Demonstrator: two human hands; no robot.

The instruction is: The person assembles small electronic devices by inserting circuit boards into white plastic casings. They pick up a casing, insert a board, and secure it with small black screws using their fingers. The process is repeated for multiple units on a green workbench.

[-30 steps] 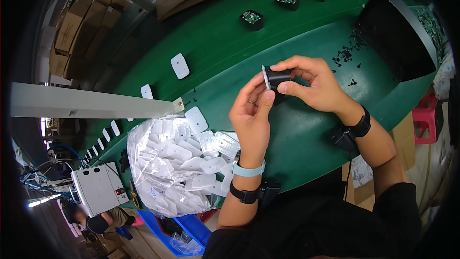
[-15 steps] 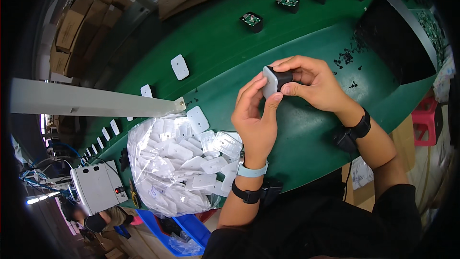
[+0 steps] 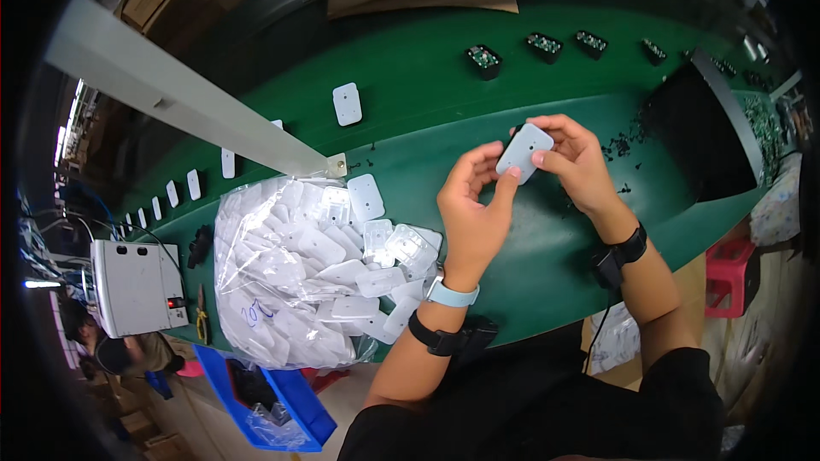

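Note:
Between both hands is a small black case with a white cover plate (image 3: 525,152) on it, its white face turned toward me. My left hand (image 3: 477,205) grips the plate's lower left edge, thumb on the near corner. My right hand (image 3: 576,162) holds the right side with its thumb pressed on the white face. Most of the black body is hidden behind the plate. To the left of my left hand, a clear plastic bag (image 3: 256,290) spills over with white cover plates (image 3: 366,197).
Black cases with green circuit boards (image 3: 483,60) line the green belt (image 3: 410,90) beyond, with white-topped pieces (image 3: 347,104) further left. Loose black screws (image 3: 622,147) lie right, beside a black tray (image 3: 705,132). A metal post (image 3: 188,94), a white box (image 3: 137,286) and pliers (image 3: 202,316) stand left.
The case has turned in my hands, so the white plate's face, seen nearly edge-on before, now shows fully. My right thumb has moved onto that face. The whole view has shifted.

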